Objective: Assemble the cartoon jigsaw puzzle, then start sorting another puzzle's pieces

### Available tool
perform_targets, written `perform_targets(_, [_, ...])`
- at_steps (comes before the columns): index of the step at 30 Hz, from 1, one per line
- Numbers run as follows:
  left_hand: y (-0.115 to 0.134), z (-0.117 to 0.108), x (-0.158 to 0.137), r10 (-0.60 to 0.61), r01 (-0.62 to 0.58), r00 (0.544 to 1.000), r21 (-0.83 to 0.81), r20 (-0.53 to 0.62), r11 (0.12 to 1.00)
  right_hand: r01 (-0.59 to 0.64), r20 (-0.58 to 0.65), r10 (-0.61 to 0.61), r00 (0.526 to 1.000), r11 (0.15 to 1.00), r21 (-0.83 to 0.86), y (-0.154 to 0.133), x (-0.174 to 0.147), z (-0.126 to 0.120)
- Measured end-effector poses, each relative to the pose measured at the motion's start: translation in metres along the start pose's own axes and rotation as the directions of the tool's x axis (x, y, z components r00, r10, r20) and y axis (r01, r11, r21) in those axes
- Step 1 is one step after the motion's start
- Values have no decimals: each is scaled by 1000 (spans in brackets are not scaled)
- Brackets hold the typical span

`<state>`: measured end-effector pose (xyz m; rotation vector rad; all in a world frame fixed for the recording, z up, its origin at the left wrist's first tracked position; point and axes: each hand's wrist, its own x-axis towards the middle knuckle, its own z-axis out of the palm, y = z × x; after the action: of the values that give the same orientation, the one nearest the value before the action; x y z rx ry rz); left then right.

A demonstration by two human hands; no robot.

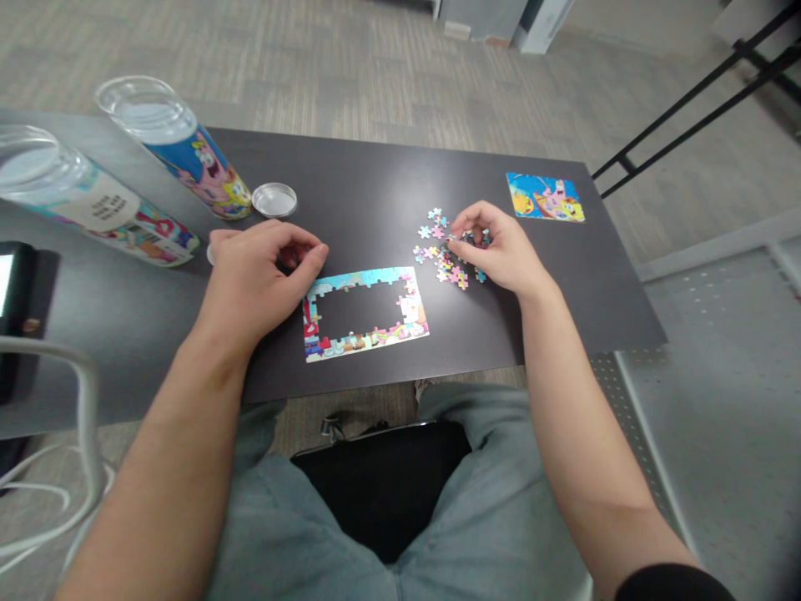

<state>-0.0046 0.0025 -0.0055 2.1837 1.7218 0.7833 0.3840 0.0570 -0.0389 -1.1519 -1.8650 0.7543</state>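
A rectangular jigsaw border (413, 307) lies joined on the dark table, with bare tabletop inside it. Beside its upper left corner rests my left hand (266, 263), fingers curled and thumb tip against the index finger; nothing shows in it. Loose jigsaw pieces (436, 232) are heaped to the upper right of the border. Over this heap, my right hand (497, 246) pinches what looks like a small puzzle piece (450, 239) between thumb and index finger. Its other fingers are bent and cover part of the heap.
Two clear-topped cartoon canisters (209, 171) (118, 204) stand at the left, near a round metal lid (274, 200). A cartoon picture card (546, 197) lies at the far right. A black device (16, 317) and a white cable (88, 401) are at the left edge.
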Motion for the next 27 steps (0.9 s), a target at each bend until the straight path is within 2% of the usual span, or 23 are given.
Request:
perform_targets(4, [-2,1,0,19,-19,1000,-17,-8,1000,14,-28,-12,1000,996,85,-19,-3,5])
perform_targets(9, [-5,2,0,30,-30,999,-28,-25,999,-53,66,39,997,975,218,-48,-13,16])
perform_targets(14, [-5,7,1,27,-29,999,-50,-45,998,-75,115,40,992,946,315,-58,-19,23])
perform_targets(23, [-3,6,-1,14,-16,999,-67,-32,998,-78,192,31,981,967,241,-60,-21,34])
perform_targets(27, [1,5,-1,-6,4,999,-76,-32,997,-135,254,77,964,966,221,-61,-23,40])
